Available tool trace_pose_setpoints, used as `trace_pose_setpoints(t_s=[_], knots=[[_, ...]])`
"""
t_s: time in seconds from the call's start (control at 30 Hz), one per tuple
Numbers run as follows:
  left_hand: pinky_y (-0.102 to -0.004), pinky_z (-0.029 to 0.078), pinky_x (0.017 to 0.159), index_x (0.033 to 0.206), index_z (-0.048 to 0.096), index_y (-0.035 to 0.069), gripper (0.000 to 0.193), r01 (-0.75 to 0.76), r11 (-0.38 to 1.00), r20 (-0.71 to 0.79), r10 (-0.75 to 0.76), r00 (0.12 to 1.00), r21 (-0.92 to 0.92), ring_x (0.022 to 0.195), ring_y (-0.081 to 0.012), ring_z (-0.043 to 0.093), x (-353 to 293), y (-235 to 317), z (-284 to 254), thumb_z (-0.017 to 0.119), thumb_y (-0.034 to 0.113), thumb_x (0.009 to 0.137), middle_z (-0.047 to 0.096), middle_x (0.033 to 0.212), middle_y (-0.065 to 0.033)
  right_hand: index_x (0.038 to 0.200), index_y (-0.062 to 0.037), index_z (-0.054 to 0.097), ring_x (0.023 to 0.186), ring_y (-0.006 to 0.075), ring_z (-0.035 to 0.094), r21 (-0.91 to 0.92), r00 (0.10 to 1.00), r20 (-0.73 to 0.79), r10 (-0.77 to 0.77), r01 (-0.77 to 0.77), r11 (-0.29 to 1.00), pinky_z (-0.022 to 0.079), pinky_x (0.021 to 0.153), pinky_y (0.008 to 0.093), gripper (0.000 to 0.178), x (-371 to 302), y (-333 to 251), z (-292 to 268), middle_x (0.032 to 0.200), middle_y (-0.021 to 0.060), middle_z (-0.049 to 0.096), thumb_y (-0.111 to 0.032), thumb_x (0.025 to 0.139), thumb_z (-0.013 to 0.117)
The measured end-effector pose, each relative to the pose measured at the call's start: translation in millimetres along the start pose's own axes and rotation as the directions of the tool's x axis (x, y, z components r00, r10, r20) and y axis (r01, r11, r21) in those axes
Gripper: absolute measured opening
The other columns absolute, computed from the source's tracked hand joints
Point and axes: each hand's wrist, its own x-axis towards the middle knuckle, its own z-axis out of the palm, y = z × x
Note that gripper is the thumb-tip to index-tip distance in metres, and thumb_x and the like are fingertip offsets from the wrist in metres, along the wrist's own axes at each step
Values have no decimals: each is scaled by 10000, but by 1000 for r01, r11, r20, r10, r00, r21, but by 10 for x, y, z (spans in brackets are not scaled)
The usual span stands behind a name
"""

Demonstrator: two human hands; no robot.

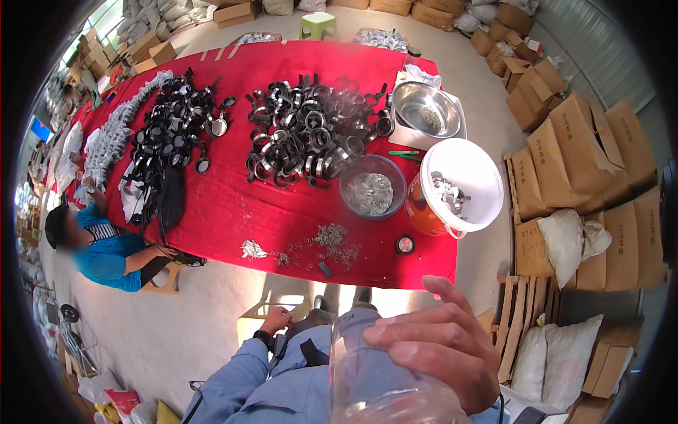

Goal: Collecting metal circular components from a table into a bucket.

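Close in front of me, my right hand (452, 346) is wrapped round a clear see-through bottle (360, 360). The bottle is tilted and its near end runs out of the picture's lower edge. My left hand (277, 320), with a black watch at the wrist, rests low by my lap, its fingers loosely curled and apparently holding nothing. On the red-covered table (233, 212) ahead lie small metal pieces (335, 244), a little dark block (325, 269) and a round black-and-silver lid-like disc (405, 244).
Heaps of black-strapped round metal cases (304, 134) and darker strapped discs (169, 127) cover the table. A clear bowl (373, 187), white bucket (462, 187) and steel basin (427, 109) stand right. Another person (106, 247) sits left. Cartons (572, 148) line the right side.
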Motion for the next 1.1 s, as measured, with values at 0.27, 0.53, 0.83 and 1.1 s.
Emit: trace_pose_setpoints(t_s=[0.27, 0.53, 0.83, 1.1], knots=[[-283, 515, 560, 1014, 638, -41, 295, -18, 1000, 27, 18, 999, -8, 725, -194, 731, 14, -8, -178, 580, 235, 931, 728, 833, -136, 1152, -131, 503, 969, 250, 697, -16, 995, 2, 95, -95, 995, 366, 1104, 573, 215, 36, -381, 62, 1033, 88, 711, -251, 991, 579], [-287, 554, 584, 998, 647, -66, 300, -26, 1000, 34, 25, 999, 14, 698, -201, 729, 95, 83, -252, 587, 219, 927, 730, 840, -158, 1069, -70, 572, 844, 257, 715, -158, 838, -272, -473, 446, 881, 433, 1051, 546, 289, 33, -115, 196, 909, 138, 730, -205, 866, 728], [-316, 583, 590, 966, 644, -84, 277, -139, 984, 38, 144, 989, -112, 684, -214, 712, -89, 300, -305, 599, 186, 923, 719, 824, -170, 1134, -121, 514, 881, 254, 702, -392, 734, -226, -641, 533, 749, 448, 1027, 545, 492, 44, -44, -13, 1036, 122, 720, -207, 770, 834], [-302, 565, 617, 1021, 663, -40, 288, -28, 1000, 86, 28, 996, 0, 754, -209, 732, 357, -65, -292, 582, 224, 940, 740, 863, -144, 1132, -173, 494, 945, 240, 692, -355, 868, -197, -456, 370, 859, 418, 1022, 588, 424, -50, -390, -230, 1076, 74, 698, -222, 826, 782]])
